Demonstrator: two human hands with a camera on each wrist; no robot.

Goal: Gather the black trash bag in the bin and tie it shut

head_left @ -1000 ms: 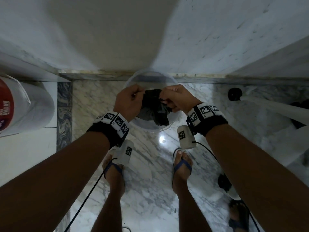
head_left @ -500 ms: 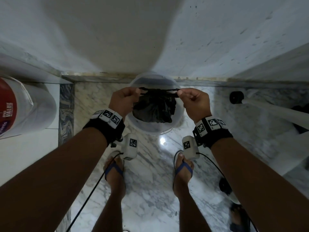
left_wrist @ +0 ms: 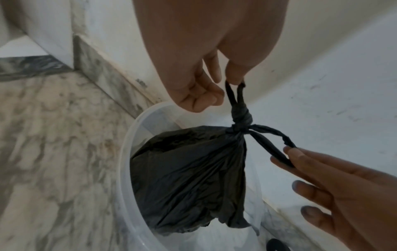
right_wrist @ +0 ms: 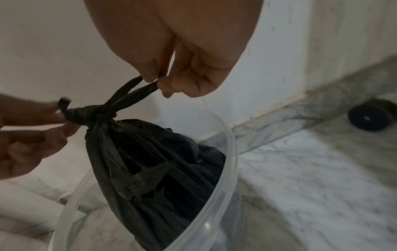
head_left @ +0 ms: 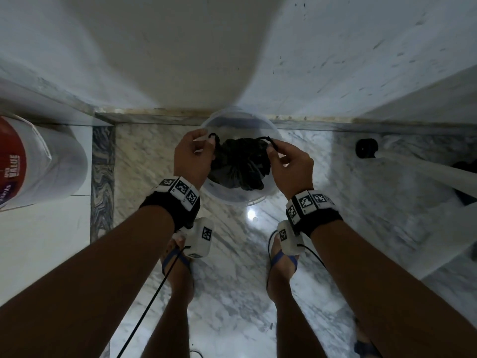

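The black trash bag (head_left: 240,169) sits gathered inside the translucent round bin (head_left: 232,201) on the marble floor, against the wall. Its neck is tied in a knot (left_wrist: 241,118), with two handle loops sticking out. My left hand (head_left: 210,140) pinches the left loop between thumb and finger (left_wrist: 233,79). The right loop is pinched by my right hand (head_left: 271,148), as the right wrist view shows up close (right_wrist: 155,81). The knot (right_wrist: 92,113) stands above the bin rim (right_wrist: 232,152). The bag's lower part hangs within the bin (left_wrist: 126,152).
A white paint bucket (head_left: 44,164) with a red label stands at the left. A black round knob (head_left: 366,148) on a white pole lies at the right. My feet in blue sandals (head_left: 178,259) stand just behind the bin, with wrist cables trailing down.
My hands went from close together over the bag to spread apart, drawing the handle ends tight into a knot. Now they hold the loops a little slacker.
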